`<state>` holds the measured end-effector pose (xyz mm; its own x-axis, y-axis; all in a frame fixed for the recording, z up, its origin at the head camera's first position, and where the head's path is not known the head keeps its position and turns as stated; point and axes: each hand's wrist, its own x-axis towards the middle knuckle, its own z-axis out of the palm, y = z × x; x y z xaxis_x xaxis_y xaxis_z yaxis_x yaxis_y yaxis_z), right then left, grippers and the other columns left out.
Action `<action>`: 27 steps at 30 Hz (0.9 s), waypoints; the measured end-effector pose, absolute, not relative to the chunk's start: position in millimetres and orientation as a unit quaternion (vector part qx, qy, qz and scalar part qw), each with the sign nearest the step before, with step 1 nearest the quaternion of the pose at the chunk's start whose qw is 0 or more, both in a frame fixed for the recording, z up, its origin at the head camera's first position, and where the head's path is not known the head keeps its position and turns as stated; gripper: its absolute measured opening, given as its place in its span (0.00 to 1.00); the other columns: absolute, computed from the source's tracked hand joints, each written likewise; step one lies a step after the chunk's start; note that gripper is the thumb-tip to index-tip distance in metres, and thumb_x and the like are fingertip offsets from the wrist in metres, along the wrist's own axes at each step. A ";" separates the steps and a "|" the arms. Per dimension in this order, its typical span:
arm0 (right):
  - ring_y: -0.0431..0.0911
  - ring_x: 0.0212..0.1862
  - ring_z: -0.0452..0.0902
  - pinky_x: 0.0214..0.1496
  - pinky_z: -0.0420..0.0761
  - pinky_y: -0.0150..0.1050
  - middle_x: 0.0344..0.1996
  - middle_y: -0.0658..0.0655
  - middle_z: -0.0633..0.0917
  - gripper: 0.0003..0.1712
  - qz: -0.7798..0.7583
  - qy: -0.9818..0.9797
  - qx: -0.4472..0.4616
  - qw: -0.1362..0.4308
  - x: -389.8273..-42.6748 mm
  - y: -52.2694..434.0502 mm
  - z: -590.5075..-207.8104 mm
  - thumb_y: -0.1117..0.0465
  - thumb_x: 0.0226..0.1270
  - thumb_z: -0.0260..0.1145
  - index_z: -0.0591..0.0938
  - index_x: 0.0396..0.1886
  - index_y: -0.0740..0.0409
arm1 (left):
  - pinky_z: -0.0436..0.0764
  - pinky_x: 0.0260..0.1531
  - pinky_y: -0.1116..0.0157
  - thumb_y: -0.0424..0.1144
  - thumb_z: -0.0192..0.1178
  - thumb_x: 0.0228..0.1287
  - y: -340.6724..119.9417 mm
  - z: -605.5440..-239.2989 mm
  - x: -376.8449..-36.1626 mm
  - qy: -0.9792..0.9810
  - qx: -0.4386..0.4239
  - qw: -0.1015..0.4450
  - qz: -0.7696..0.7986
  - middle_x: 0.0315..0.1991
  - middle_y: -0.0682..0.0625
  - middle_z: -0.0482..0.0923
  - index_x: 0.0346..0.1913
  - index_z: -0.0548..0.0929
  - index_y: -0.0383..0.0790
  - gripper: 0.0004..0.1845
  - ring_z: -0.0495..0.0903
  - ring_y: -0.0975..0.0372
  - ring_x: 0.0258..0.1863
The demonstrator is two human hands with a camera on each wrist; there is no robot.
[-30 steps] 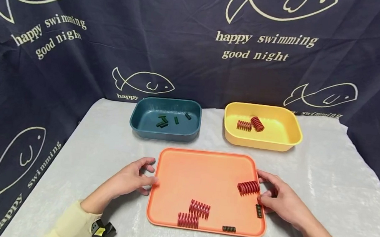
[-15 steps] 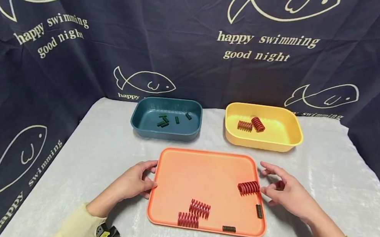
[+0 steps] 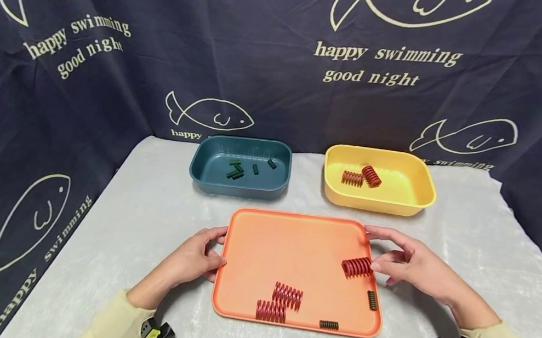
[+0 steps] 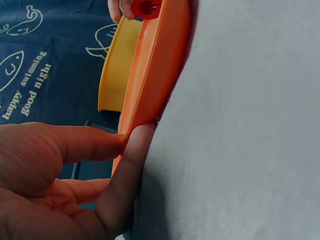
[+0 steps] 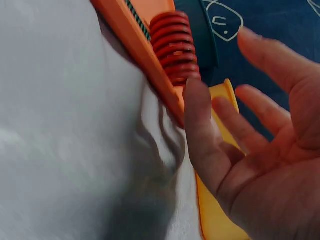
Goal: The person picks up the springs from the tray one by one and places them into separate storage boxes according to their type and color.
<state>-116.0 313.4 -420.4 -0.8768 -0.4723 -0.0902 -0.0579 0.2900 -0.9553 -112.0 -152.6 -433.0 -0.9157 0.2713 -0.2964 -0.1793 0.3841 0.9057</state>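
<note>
Head view first: my right hand point(image 3: 412, 263) reaches in at the right edge of the orange tray point(image 3: 294, 232), fingers spread and relaxed, thumb tip just touching or nearly touching the end of a red spring point(image 3: 356, 266). It grips nothing. That spring lies on its side near the tray's right rim. From the right wrist view the spring point(image 5: 174, 47) sits right against the rim, with my thumb point(image 5: 200, 120) beside its near end.

My left hand point(image 3: 192, 257) rests on the tray's left edge; the left wrist view shows thumb and a finger point(image 4: 87, 145) pinching the rim point(image 4: 150, 95).

I judge the spring to be stiff metal, light, and ready to roll on the smooth tray. Best taken across its coils at mid-length, between thumb and forefinger.

Two more red springs point(image 3: 282, 302) and two small dark springs point(image 3: 372, 300) also lie on the tray. Beyond it stand a blue bin point(image 3: 201, 170) and a yellow bin point(image 3: 427, 193).
</note>
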 end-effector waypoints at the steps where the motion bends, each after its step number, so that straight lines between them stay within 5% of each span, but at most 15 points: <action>1: 0.50 0.42 0.86 0.32 0.86 0.51 0.67 0.57 0.77 0.38 -0.569 0.781 -0.175 0.188 -118.1 314.3 -420.4 0.68 0.69 0.71 0.67 0.76 0.62 | 0.87 0.25 0.54 0.17 0.63 0.62 -152.6 -432.9 -112.3 0.806 0.030 0.203 0.555 0.57 0.37 0.69 0.75 0.67 0.32 0.38 0.83 0.57 0.29; 7: 0.51 0.42 0.85 0.32 0.86 0.50 0.66 0.55 0.78 0.38 -0.535 0.789 -0.204 0.223 -129.1 316.8 -415.1 0.66 0.68 0.73 0.70 0.75 0.60 | 0.87 0.24 0.54 0.18 0.64 0.62 -152.3 -432.0 -112.8 0.805 0.026 0.206 0.556 0.57 0.38 0.69 0.76 0.66 0.32 0.38 0.83 0.57 0.28; 15: 0.51 0.36 0.86 0.27 0.84 0.45 0.53 0.70 0.83 0.35 -0.504 0.792 -0.241 0.247 -138.3 311.9 -409.4 0.66 0.63 0.77 0.76 0.70 0.63 | 0.87 0.24 0.55 0.18 0.64 0.62 -151.9 -431.9 -112.8 0.805 0.019 0.207 0.555 0.57 0.38 0.69 0.76 0.67 0.33 0.38 0.83 0.58 0.28; 20: 0.49 0.33 0.83 0.22 0.82 0.41 0.56 0.66 0.83 0.35 -0.492 0.792 -0.271 0.240 -139.3 304.1 -409.0 0.66 0.59 0.80 0.80 0.66 0.63 | 0.87 0.24 0.55 0.18 0.63 0.62 -152.7 -433.3 -113.3 0.805 0.025 0.204 0.556 0.56 0.38 0.69 0.76 0.67 0.33 0.38 0.82 0.58 0.29; 27: 0.48 0.41 0.82 0.38 0.84 0.38 0.53 0.58 0.87 0.32 -0.451 0.809 -0.334 0.174 -137.2 294.3 -411.4 0.62 0.56 0.82 0.84 0.62 0.59 | 0.87 0.24 0.55 0.18 0.64 0.63 -153.1 -434.5 -112.9 0.804 0.019 0.201 0.560 0.56 0.39 0.69 0.76 0.67 0.35 0.38 0.82 0.58 0.29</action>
